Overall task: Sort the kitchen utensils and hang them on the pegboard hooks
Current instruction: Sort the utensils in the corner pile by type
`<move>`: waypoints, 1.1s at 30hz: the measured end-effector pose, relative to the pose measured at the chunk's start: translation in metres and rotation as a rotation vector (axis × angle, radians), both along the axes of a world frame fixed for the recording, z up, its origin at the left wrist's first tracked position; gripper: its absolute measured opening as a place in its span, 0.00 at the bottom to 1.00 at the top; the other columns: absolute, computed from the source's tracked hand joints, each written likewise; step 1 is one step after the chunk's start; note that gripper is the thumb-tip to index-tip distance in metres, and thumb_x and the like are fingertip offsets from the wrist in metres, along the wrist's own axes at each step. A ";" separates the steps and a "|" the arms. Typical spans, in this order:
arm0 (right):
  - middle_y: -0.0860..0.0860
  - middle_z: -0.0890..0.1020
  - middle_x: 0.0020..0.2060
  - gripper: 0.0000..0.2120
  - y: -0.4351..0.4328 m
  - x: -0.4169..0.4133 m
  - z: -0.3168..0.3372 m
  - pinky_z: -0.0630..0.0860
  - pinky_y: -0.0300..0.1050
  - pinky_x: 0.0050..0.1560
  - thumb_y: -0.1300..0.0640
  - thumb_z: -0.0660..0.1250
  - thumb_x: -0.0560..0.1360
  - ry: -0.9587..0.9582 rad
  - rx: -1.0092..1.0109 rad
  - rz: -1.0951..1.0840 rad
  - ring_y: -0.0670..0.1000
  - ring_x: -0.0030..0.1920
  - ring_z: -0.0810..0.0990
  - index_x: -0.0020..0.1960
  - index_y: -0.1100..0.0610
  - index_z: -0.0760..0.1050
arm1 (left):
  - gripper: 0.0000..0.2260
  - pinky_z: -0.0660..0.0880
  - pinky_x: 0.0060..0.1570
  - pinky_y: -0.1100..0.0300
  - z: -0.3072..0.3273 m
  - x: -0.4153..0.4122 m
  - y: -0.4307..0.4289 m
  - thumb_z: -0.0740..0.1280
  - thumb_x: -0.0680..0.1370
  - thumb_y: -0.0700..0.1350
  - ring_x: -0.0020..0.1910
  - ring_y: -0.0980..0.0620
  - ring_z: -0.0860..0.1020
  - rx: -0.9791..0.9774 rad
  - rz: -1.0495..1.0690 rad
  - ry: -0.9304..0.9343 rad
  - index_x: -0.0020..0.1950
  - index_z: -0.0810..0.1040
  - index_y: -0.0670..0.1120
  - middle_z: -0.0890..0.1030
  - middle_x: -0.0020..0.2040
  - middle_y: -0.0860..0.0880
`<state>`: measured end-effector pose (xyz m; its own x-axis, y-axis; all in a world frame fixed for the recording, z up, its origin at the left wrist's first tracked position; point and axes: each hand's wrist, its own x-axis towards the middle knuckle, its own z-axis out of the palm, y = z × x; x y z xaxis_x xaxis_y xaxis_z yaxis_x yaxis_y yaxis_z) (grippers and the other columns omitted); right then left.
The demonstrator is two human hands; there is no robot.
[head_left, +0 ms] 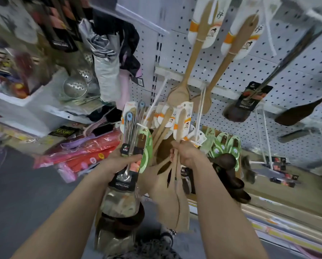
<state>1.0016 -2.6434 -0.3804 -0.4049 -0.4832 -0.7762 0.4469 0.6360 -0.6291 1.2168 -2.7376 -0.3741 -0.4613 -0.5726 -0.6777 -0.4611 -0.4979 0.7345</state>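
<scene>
Far left there's a white shelf (10, 99) with a shiny perforated metal skimmer (75, 86) hanging by it, round bowl down. Below that, crinkly red and pink plastic packs (85, 152) are piled on a dark grey floor (16, 184).

The left hand (123, 161) has its fingers wrapped round a bundle of metal utensils (127, 133). The long axis runs pretty much straight up and down: thin steel handles with blue loop ends point up at the board, and the heads hang low near the person's body in clear plastic with a black label.

The right hand (186, 154) is clenched round a bunch of wooden spatulas (173, 200). These stand the same way, with pale smooth handles and orange-and-white cards fanning out upward and flat blades pointing down. The two bundles sit just beside each other, right below a white wire hook (157, 98).

Behind it all is the white pegboard (296, 75), dotted with holes. Two long wooden spoons (193, 58) already hang on it, bowls down and slightly tilted. Further right hang a dark ladle (235, 113) and a dark spatula (296, 113), both a bit blurry. Below them there's a box of green-carded utensils (225, 146).
</scene>
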 end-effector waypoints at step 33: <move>0.57 0.79 0.50 0.05 -0.109 0.028 -0.035 0.79 0.50 0.51 0.58 0.65 0.77 0.574 0.326 0.205 0.59 0.52 0.81 0.46 0.58 0.71 | 0.13 0.78 0.37 0.61 -0.010 0.039 -0.051 0.76 0.71 0.42 0.39 0.50 0.84 0.013 -0.083 0.006 0.54 0.80 0.44 0.86 0.43 0.46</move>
